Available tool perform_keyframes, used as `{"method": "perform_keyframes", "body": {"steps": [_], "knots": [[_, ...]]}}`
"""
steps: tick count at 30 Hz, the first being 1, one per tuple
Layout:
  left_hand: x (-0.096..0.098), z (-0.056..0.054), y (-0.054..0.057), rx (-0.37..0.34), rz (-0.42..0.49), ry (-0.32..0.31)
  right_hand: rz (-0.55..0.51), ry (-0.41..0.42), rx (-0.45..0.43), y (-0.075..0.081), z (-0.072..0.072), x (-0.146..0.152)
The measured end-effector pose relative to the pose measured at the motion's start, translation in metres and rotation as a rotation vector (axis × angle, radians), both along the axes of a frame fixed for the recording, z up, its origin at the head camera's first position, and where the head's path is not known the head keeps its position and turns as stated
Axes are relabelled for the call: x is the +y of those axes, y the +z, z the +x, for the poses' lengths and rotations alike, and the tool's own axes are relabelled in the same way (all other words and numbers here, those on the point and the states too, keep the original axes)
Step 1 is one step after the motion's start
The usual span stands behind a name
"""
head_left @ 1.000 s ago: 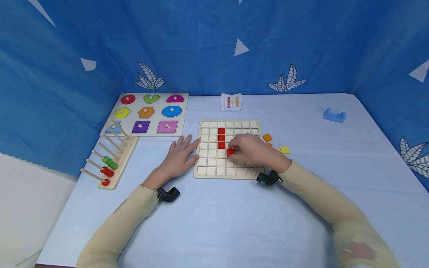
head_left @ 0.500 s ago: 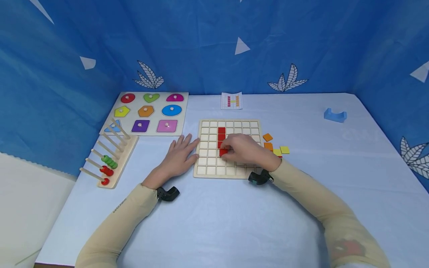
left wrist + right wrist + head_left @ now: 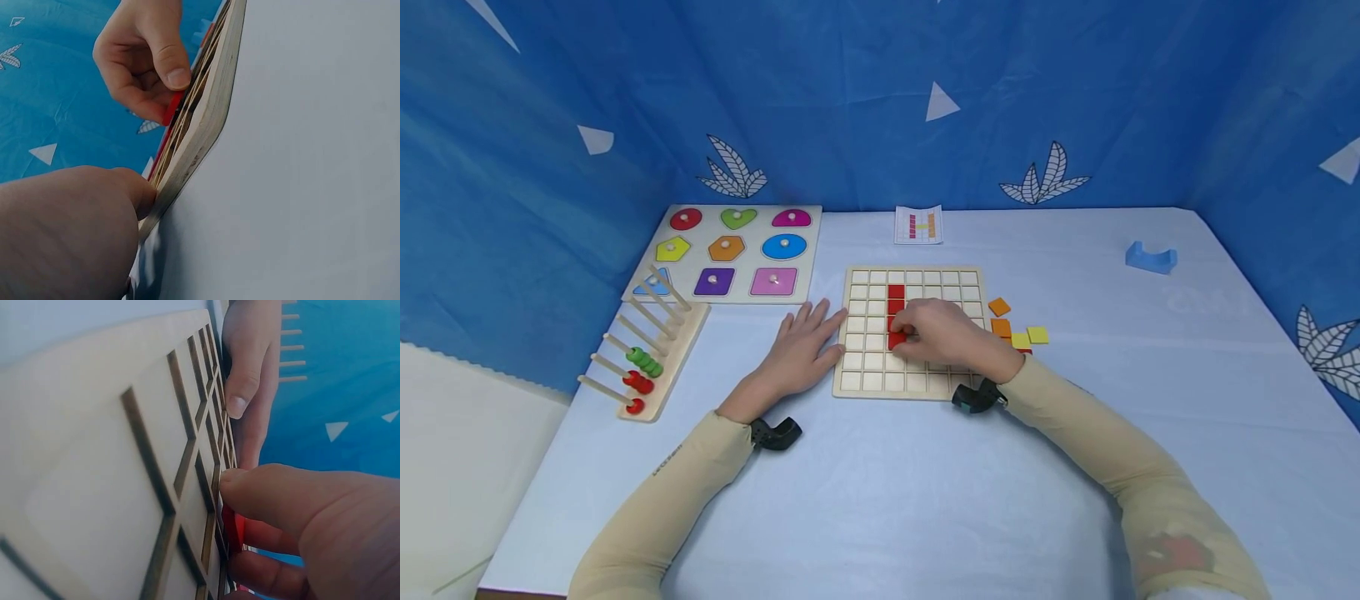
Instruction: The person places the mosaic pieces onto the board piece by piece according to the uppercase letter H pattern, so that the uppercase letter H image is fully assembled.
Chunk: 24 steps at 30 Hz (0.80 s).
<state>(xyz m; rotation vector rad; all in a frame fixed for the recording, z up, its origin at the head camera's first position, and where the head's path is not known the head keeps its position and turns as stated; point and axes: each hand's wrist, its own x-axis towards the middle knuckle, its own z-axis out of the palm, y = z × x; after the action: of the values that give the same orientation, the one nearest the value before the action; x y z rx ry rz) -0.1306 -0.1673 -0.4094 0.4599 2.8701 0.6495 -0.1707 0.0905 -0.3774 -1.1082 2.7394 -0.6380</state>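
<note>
A wooden grid board (image 3: 872, 362) lies flat on the table, with a column of red square tiles (image 3: 896, 292) set in its cells. My right hand (image 3: 943, 333) pinches another red tile (image 3: 896, 340) between thumb and fingers at the lower end of that column. In the right wrist view the same red tile (image 3: 232, 528) stands tilted against the grid, partly hidden by the fingers. My left hand (image 3: 801, 350) lies with spread fingers at the board's left edge, thumb and fingertip touching it.
Right of the board lie orange tiles (image 3: 1001, 327), yellow tiles (image 3: 1037, 335) and a partly hidden red one. A pattern card (image 3: 918, 226) is behind the board. A peg stand with beads (image 3: 662, 392) and a shape puzzle (image 3: 745, 287) stand left; a blue block (image 3: 1151, 258) sits far right.
My right hand has moved a little left with the red tile, bringing it under the red column. The left hand has stayed at the board's edge.
</note>
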Motion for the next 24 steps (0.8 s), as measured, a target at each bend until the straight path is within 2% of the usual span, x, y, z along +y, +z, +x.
{"method": "perform_keyframes", "body": {"steps": [24], "knots": [[-0.0004, 0.0001, -0.0012, 0.007, 0.005, 0.001, 0.004, -0.004, 0.003, -0.0054, -0.0021, 0.0001]]}}
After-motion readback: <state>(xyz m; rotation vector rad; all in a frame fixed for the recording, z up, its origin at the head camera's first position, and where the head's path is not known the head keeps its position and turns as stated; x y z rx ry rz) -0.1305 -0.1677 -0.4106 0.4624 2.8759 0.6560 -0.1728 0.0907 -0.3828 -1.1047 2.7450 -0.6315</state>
